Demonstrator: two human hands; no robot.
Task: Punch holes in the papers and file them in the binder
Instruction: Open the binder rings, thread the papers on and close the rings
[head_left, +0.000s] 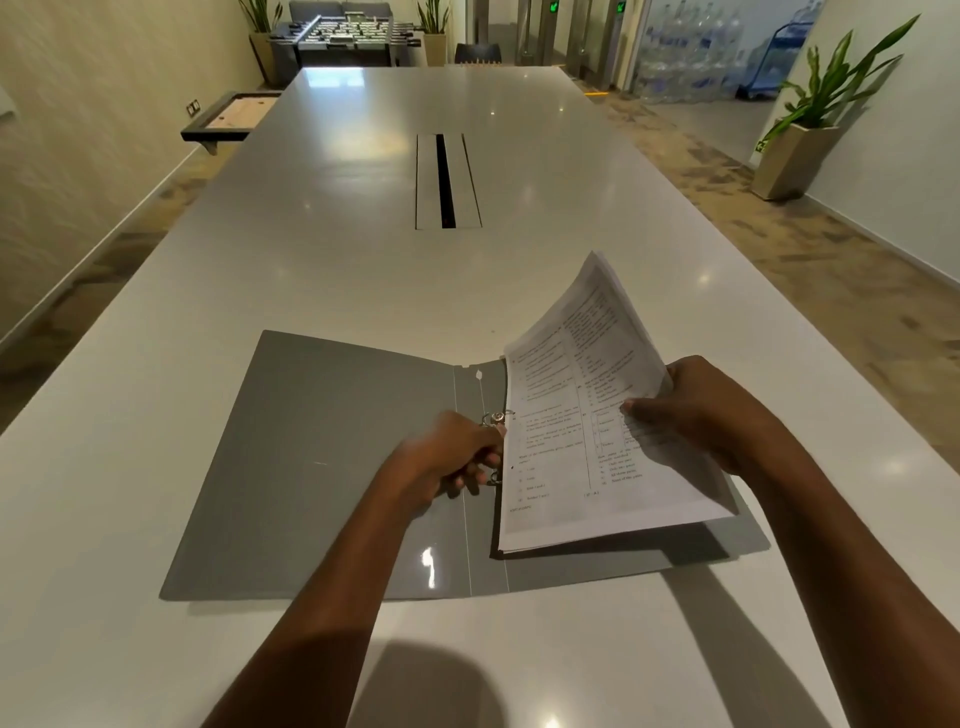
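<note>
A grey binder lies open and flat near the front edge of the white table. A stack of printed papers sits over its right half, left edge at the metal rings, right side lifted and curved upward. My right hand grips the stack's right edge, thumb on top of the page. My left hand sits at the ring mechanism with fingers curled around the metal parts beside the paper's left edge. No hole punch is in view.
The long white table stretches away, with a cable slot in its middle. A potted plant stands on the floor to the right. A foosball table and stacked water bottles are at the far end.
</note>
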